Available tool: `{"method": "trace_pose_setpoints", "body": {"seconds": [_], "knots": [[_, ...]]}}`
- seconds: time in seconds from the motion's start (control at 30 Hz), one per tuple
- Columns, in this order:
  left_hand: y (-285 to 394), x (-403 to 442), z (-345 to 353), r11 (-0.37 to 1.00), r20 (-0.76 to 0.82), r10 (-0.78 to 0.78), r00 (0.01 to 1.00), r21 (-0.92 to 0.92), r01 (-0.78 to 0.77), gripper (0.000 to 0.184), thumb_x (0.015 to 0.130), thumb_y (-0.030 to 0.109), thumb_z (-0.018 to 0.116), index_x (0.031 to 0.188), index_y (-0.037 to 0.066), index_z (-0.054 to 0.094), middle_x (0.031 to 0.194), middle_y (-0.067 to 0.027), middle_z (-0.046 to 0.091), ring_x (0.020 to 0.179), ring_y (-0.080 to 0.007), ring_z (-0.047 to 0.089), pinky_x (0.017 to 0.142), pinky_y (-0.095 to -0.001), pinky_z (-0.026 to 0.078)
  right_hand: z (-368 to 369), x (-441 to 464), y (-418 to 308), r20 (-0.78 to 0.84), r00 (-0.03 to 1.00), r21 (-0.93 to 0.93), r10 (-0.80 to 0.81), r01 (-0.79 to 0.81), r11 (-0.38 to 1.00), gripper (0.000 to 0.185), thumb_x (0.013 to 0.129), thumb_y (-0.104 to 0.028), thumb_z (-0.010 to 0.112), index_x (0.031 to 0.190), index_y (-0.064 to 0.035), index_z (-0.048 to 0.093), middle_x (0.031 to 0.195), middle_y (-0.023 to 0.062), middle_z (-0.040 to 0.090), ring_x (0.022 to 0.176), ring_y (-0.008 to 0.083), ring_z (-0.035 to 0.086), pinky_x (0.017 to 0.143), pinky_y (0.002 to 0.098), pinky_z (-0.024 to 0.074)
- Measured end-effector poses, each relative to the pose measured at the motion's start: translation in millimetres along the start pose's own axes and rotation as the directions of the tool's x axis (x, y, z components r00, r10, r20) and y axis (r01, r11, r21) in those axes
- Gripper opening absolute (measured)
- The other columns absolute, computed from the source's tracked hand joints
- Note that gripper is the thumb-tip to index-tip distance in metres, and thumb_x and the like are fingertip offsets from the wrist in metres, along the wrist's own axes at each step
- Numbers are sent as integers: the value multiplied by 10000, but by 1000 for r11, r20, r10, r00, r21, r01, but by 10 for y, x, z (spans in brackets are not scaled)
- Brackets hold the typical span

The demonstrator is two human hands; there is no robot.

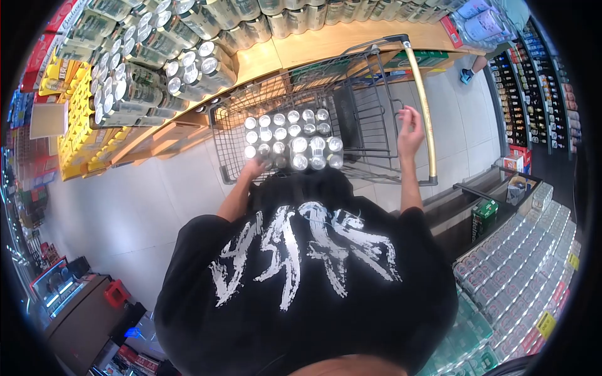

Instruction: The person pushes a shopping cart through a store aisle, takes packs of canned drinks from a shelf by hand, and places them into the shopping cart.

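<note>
A wire shopping cart (222, 141) stands in front of me with packs of silver-topped cans (293, 130) grouped in its basket. My left hand (254, 168) is at the basket's near left corner, its fingers against the near-left pack of cans (264, 150); the fingertips are partly hidden among the cans. Raised beside the cart's yellowish handle bar (421, 106), my right hand (410, 128) has loosely bent fingers that are apart, and nothing is in them. A dark panel (347, 119) separates the cans from the handle end.
Wooden shelving (313, 47) with many can packs (135, 88) runs along the far side. Yellow cartons (74, 125) stand at the left. Stacked cans (514, 276) fill the near right, by a dark bin (461, 210). Bottle shelves (533, 88) and another person's shoe (466, 76) are at right.
</note>
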State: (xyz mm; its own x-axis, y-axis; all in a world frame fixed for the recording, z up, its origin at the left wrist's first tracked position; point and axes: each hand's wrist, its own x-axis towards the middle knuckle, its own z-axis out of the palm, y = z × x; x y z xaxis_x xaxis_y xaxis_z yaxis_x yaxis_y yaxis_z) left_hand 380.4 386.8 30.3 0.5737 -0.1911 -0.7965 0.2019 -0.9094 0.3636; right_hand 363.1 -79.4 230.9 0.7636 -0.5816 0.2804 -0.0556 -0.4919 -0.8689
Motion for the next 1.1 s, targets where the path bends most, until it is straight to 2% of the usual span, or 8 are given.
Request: {"method": "trace_pose_setpoints", "body": {"seconds": [0.13,0.2,0.53,0.63,0.73,0.83,0.93,1.1], "knots": [[-316,-294,110,830,-56,-445,894,348,435,463,889,359,444,1277,131,555,1379,-95,477,1267,-295,453,1019,-576,273,-358,317,301,-127,950,-502,-285,186,845,271,902,-234,586,1070,-23,614,930,129,644,880,255,617,810,361,468],[-302,-487,152,814,-121,-523,844,221,537,521,891,411,405,1311,126,525,1401,-93,452,1306,-280,406,1040,-548,262,-457,348,535,-16,998,-519,-57,40,854,280,888,-261,605,1058,-41,642,1030,135,628,956,283,596,858,353,449],[-186,-618,193,835,-133,-475,870,244,493,557,920,419,357,1388,123,412,1439,-66,404,1359,-248,323,1076,-492,265,-702,427,317,326,881,-465,343,-166,870,298,860,-309,638,993,-51,703,1193,147,567,995,284,593,876,358,450],[-370,-418,167,846,-62,-473,879,247,472,536,916,395,389,1373,119,440,1452,-72,386,1367,-248,314,1081,-465,266,-723,227,499,375,925,-679,66,225,699,367,870,-291,629,1183,-99,623,1213,148,552,992,285,605,872,356,461],[-590,-272,141,853,-22,-472,881,239,464,514,910,348,413,1365,113,454,1460,-82,372,1372,-248,306,1090,-455,252,-813,216,782,320,925,-505,-205,349,789,483,891,-304,596,1341,-187,466,1215,200,547,914,373,620,807,456,468],[-792,-240,245,900,-90,-346,934,250,357,478,915,360,411,1345,161,476,1445,-77,392,1354,-288,330,1078,-505,269,-917,50,742,123,950,-380,285,-220,898,503,936,-382,495,1387,-197,369,1198,204,563,952,427,594,812,509,445],[-743,-366,252,923,-157,-294,943,209,323,469,928,428,391,1318,188,495,1447,-65,385,1324,-312,373,1063,-559,275,-889,-72,766,111,942,-739,317,-135,661,495,962,-459,373,1368,-175,385,1148,205,591,966,442,577,813,522,434],[-798,-493,202,942,-109,-244,964,209,262,490,929,498,363,1352,265,444,1484,-106,283,1358,-356,282,1047,-607,273,-889,-83,915,118,957,-719,266,-103,688,535,962,-492,312,1382,-166,371,1179,192,588,1075,413,549,880,492,428]]}}
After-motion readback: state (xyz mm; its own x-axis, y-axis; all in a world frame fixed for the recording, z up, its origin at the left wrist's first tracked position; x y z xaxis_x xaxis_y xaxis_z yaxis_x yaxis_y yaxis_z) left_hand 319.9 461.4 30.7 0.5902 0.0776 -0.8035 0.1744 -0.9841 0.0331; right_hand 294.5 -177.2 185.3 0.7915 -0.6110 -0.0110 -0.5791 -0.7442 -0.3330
